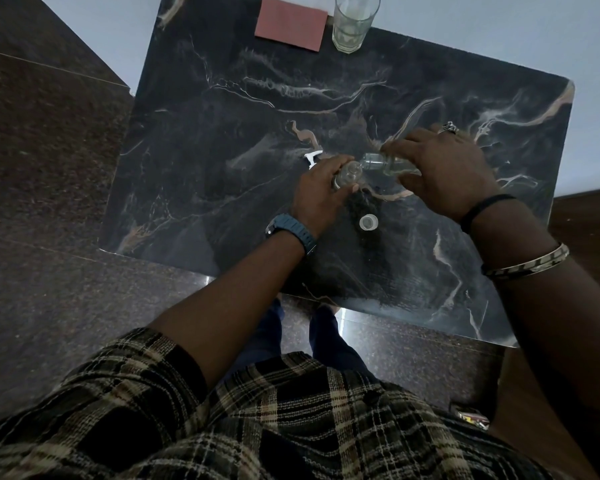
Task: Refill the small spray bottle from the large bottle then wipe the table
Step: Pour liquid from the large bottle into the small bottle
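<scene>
I have the dark marble tabletop (243,109) below me, and the pour is under way near its middle. Far back sit a red cloth (291,23) and, just beside it, a glass (354,20); I judge the cloth is for the wipe later, so I leave both alone for now.

My right hand (447,171) is curled round the large bottle (383,163), which lies tipped almost flat with its neck pointing left. My left hand (321,195) grips the small bottle (349,174), open mouth up, close over the tabletop; whether its base touches I cannot tell. The two mouths meet or nearly meet, and the picture is too dim to show a stream.

To do this well, I keep the left hand still and let the right do all the tilting, slowly, since the small mouth is narrow and any surge will run down the glass onto the marble. I watch the level through the clear wall and right the large bottle before it reaches the neck.

The white spray head (313,157) lies just beyond my left hand, and a small cap (368,222) rests nearer me, between my wrists. I keep my wrists from sweeping either.
</scene>
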